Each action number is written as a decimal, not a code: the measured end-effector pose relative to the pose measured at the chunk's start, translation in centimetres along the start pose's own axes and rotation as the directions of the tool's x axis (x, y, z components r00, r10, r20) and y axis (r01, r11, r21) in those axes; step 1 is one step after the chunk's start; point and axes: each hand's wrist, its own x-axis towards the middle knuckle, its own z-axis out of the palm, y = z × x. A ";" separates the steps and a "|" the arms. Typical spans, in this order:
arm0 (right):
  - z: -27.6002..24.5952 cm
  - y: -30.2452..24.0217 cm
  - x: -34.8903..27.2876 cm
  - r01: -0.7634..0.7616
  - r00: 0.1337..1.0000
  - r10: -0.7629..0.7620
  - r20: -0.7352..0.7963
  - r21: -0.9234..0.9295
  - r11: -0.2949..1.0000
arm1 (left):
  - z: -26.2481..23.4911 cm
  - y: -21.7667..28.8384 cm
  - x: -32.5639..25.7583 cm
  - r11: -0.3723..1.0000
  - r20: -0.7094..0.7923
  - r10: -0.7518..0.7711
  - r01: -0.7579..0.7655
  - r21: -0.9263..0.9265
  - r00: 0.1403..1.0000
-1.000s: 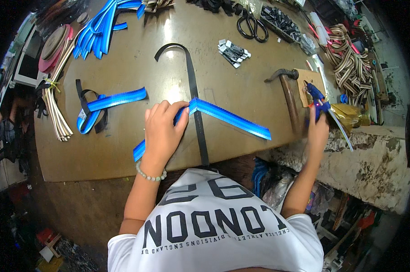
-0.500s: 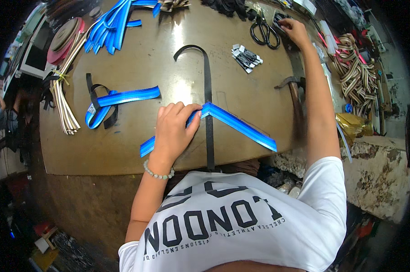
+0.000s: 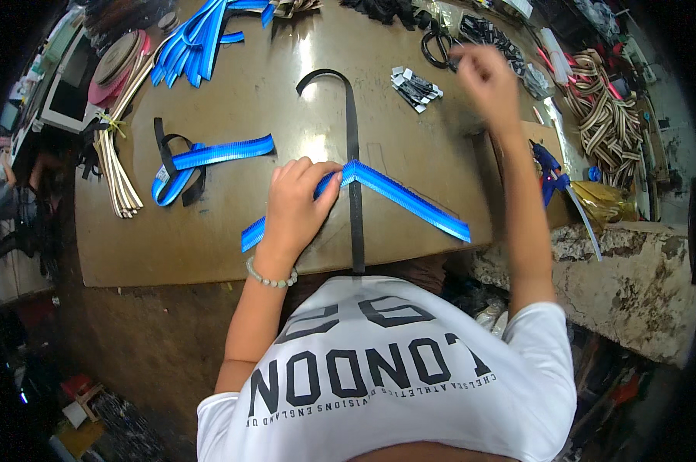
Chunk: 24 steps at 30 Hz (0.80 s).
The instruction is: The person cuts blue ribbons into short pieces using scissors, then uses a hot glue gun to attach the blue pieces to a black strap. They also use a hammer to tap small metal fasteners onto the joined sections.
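Left hand (image 3: 294,204): in the head view, palm down over the desk (image 3: 178,258), thumb and forefinger pinched on the blue ribbon (image 3: 413,202) just left of its bend, the other fingers curled close.
Left forearm: angled up from the lower edge, elbow bent, a beaded bracelet (image 3: 271,279) round the wrist.
Right hand (image 3: 486,81): well apart from the left, raised on an outstretched forearm near the scissors (image 3: 437,50), fingers bent; blur hides whether they grip anything.
Blue ribbon: on the desk before the person, bent into a peak, its arms slanting down to both sides, the left one partly behind the hand.
Black strap (image 3: 352,123): crossed by the ribbon at the bend, its far end curled left.
Black-and-white pieces (image 3: 416,90): a small pile left of the right hand.
Glue gun (image 3: 546,169): blue, right of the right forearm.
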 end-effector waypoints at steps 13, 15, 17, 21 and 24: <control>5.4 -12.0 -12.4 -0.508 0.847 0.273 0.456 0.544 0.667 | -1.1 1.2 0.3 0.926 0.239 -0.115 0.191 -0.324 0.964; 5.9 -11.8 -12.8 -0.562 0.827 0.410 0.384 0.581 0.589 | -0.8 1.1 0.6 0.890 0.230 -0.242 0.310 -0.334 0.943; 6.3 -11.3 -13.4 -0.603 0.795 0.487 0.362 0.562 0.567 | -0.6 1.0 0.9 0.866 0.233 -0.370 0.425 -0.263 0.899; 7.0 -10.7 -14.0 -0.502 0.864 0.419 0.279 0.426 0.753 | -0.2 1.1 1.2 0.900 0.211 -0.393 0.421 -0.111 0.895; 6.4 -11.0 -13.7 -0.414 0.906 0.334 0.260 0.373 0.830 | 0.2 1.1 1.2 0.915 0.193 -0.380 0.398 -0.067 0.905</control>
